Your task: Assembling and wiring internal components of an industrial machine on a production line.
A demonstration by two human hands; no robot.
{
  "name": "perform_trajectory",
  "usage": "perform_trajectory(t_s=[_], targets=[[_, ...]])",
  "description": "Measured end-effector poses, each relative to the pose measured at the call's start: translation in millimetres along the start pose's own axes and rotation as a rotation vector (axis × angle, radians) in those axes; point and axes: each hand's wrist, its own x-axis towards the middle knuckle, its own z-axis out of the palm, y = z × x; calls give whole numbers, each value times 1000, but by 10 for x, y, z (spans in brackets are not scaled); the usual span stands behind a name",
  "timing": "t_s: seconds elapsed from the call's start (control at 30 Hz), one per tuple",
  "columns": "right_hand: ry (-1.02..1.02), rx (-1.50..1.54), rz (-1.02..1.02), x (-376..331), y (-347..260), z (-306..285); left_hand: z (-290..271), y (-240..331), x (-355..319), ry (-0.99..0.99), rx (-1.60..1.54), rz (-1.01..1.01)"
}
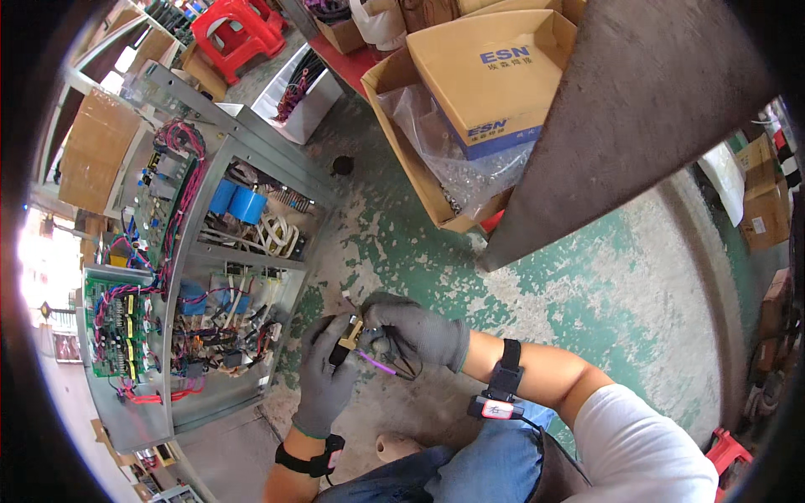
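Observation:
Both my hands wear grey gloves and meet in front of me, above the floor. My left hand (325,377) is closed around a small black-and-brass part (346,339), which sits tilted between its thumb and fingers. Against the part's right side, the bent fingers of my right hand (419,333) are pinched; the fingertips are partly hidden. A short purple wire (376,362) and a dark looped wire (411,362) hang below my right hand. Where these wires attach cannot be made out. To the left of my hands stands an open metal machine cabinet (183,285) full of electronics.
The cabinet bears a green circuit board (116,335), blue cylinders (246,204) and bundled wires. Ahead is an open carton (402,155) with a closed box (495,75) and clear plastic. A dark metal sheet (620,126) juts in from the upper right. A red stool (235,33) stands far left.

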Motion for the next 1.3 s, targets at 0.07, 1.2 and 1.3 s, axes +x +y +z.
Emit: perform_trajectory(t_s=[0.07, 1.2, 1.3], targets=[[17, -34, -37, 15, 26, 21, 2, 103, -15, 24, 59, -12], [282, -803, -389, -104, 195, 283, 196, -165, -125, 255, -122, -2], [271, -595, -376, -69, 237, 223, 228, -117, -110, 260, -198, -56]])
